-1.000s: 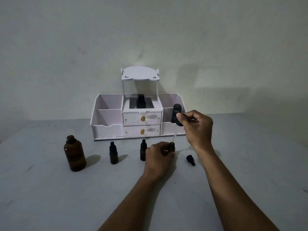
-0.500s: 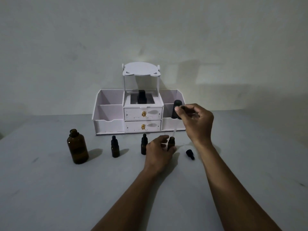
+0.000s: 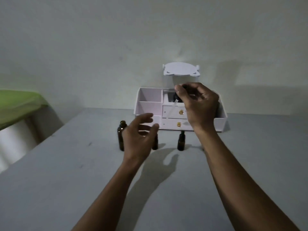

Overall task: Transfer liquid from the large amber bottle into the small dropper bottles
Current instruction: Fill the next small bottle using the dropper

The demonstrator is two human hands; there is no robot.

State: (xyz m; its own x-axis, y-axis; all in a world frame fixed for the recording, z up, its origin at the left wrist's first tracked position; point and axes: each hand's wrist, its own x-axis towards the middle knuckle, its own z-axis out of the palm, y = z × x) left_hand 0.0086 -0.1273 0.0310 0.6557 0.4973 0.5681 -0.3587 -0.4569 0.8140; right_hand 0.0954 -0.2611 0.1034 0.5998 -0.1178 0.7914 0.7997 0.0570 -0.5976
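Observation:
The large amber bottle [image 3: 121, 136] stands uncapped on the grey table, its right side covered by my left hand [image 3: 139, 137]. That hand hovers just in front of it with fingers spread and nothing in them. My right hand [image 3: 197, 106] is raised before the white organizer, pinching the top of a clear glass dropper pipette [image 3: 171, 110] that slants down to the left. One small dropper bottle [image 3: 180, 141] with a black cap stands between my hands. A second small bottle [image 3: 155, 145] shows only partly behind my left hand. My right forearm hides the third.
A white desk organizer [image 3: 148, 104] with two drawers and a raised top shelf stands at the back against the wall. A green-covered surface [image 3: 18, 104] sits off the table's left edge. Bare grey table [image 3: 83, 180] stretches in front of the bottles.
My left hand has let go of the small open bottle and moved left to the large amber bottle. My right hand has carried the pipette left and up. The camera has turned left.

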